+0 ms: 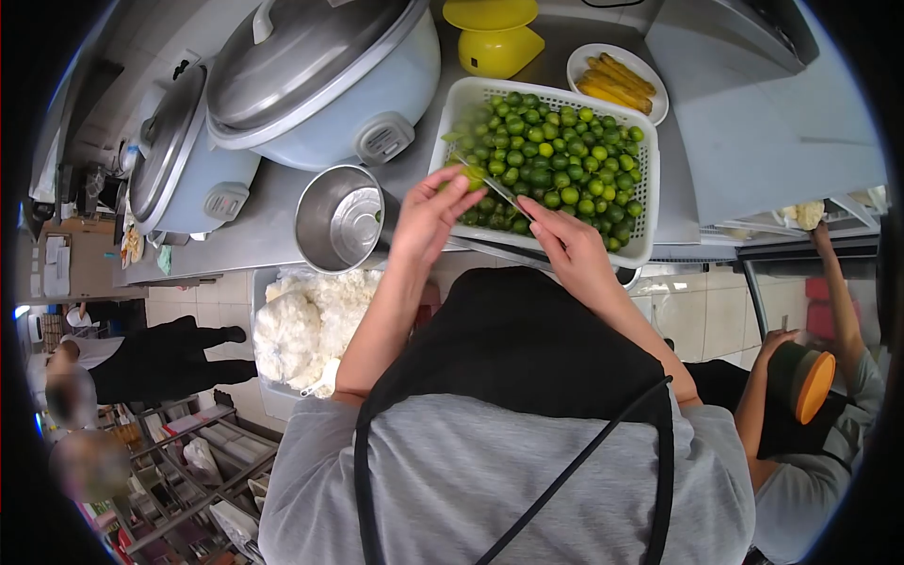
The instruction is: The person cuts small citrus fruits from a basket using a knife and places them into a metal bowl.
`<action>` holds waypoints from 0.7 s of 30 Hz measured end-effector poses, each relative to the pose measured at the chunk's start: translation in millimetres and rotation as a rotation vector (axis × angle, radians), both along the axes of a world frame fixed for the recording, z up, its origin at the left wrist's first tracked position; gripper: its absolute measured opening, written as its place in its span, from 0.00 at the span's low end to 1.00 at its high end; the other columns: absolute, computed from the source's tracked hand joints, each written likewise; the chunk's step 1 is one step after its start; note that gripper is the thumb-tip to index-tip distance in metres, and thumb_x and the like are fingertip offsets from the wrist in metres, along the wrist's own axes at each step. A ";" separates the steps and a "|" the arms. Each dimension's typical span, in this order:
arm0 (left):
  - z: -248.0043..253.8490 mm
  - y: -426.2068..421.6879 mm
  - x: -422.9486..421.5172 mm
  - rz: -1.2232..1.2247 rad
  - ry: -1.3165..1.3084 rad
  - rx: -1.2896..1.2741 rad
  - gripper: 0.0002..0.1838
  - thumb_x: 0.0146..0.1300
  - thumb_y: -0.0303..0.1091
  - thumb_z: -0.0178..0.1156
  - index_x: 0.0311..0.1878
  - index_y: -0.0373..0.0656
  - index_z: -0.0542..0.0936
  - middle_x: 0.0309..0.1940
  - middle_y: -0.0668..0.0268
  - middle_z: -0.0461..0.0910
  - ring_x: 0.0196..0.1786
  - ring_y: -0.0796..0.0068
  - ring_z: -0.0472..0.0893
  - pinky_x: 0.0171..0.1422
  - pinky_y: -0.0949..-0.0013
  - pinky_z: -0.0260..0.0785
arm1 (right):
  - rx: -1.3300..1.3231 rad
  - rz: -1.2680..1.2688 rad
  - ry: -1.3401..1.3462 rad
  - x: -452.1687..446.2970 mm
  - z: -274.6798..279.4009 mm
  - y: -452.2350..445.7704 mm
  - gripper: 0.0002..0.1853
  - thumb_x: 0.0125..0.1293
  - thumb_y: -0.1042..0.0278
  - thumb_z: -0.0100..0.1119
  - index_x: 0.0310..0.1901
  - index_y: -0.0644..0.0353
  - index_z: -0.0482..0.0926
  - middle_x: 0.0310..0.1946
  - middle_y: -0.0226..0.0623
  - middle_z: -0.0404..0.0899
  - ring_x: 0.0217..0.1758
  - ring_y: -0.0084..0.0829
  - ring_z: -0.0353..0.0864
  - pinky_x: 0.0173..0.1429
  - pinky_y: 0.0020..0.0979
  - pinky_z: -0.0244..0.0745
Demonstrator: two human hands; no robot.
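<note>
My left hand (428, 217) pinches a small green lime (474, 176) between thumb and fingers, above the left side of a white plastic basket (648, 240). In my right hand (570, 247) is a small knife (501, 192), its blade pointing up and left and reaching the lime. Whether the edge has cut into the fruit I cannot tell. Many whole green limes (565, 155) fill the basket under and beyond my hands. Left of my left wrist stands a round steel pot (325, 231), with a small green piece against its inner wall.
Two large rice cookers (325, 104) stand at the left on the steel counter. Behind the basket are a yellow scale (494, 42) and a plate (576, 64) of yellow-brown sticks. Below the counter sits a tub (266, 391) of white bagged stuff. People (160, 358) are at both sides.
</note>
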State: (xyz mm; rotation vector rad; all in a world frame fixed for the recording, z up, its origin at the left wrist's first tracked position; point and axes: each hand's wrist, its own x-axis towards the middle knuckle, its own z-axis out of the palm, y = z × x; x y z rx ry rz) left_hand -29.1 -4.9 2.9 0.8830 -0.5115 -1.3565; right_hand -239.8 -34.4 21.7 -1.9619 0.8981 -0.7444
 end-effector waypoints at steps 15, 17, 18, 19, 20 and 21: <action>-13.5 -9.1 50.2 0.275 -1.777 -0.124 0.15 0.44 0.25 0.64 0.40 0.41 0.82 0.37 0.61 0.81 0.46 0.59 0.74 0.52 0.63 0.66 | 0.712 -0.152 -0.196 -14.0 -18.1 -24.8 0.18 0.71 0.66 0.44 0.61 0.57 0.68 0.19 0.25 0.63 0.19 0.15 0.59 0.24 0.18 0.58; -29.7 -25.4 32.3 0.201 -1.765 -0.170 0.15 0.44 0.23 0.64 0.40 0.41 0.81 0.37 0.61 0.81 0.45 0.59 0.74 0.52 0.62 0.66 | 0.632 -0.127 -0.188 -14.2 -14.5 -22.8 0.18 0.71 0.66 0.44 0.60 0.56 0.68 0.19 0.25 0.64 0.20 0.15 0.61 0.26 0.18 0.59; -36.7 -32.8 25.9 0.164 -1.862 -0.144 0.16 0.42 0.22 0.64 0.39 0.41 0.81 0.37 0.61 0.80 0.44 0.58 0.73 0.51 0.61 0.66 | 0.557 -0.108 -0.182 -14.8 -12.5 -21.4 0.18 0.71 0.66 0.44 0.60 0.56 0.68 0.19 0.25 0.64 0.21 0.16 0.63 0.27 0.18 0.61; -41.4 -36.7 23.1 0.124 -1.959 -0.120 0.16 0.40 0.20 0.64 0.38 0.40 0.81 0.37 0.60 0.80 0.43 0.57 0.73 0.51 0.60 0.66 | 0.556 -0.112 -0.184 -15.5 -9.5 -19.7 0.18 0.71 0.66 0.44 0.60 0.56 0.68 0.19 0.25 0.64 0.21 0.16 0.63 0.27 0.18 0.61; -44.6 -38.0 23.5 0.121 -1.959 -0.127 0.16 0.40 0.20 0.64 0.38 0.40 0.81 0.37 0.60 0.80 0.43 0.57 0.73 0.51 0.60 0.66 | 0.461 -0.106 -0.120 -16.3 -5.5 -18.5 0.18 0.71 0.67 0.44 0.61 0.56 0.67 0.22 0.30 0.69 0.25 0.18 0.67 0.31 0.20 0.65; -41.3 -38.3 22.7 0.156 -1.883 -0.123 0.16 0.43 0.21 0.64 0.40 0.40 0.80 0.38 0.61 0.80 0.44 0.60 0.74 0.50 0.63 0.68 | 0.366 -0.102 -0.058 -16.7 -2.3 -17.1 0.19 0.70 0.67 0.44 0.61 0.56 0.67 0.26 0.34 0.74 0.29 0.21 0.72 0.36 0.23 0.68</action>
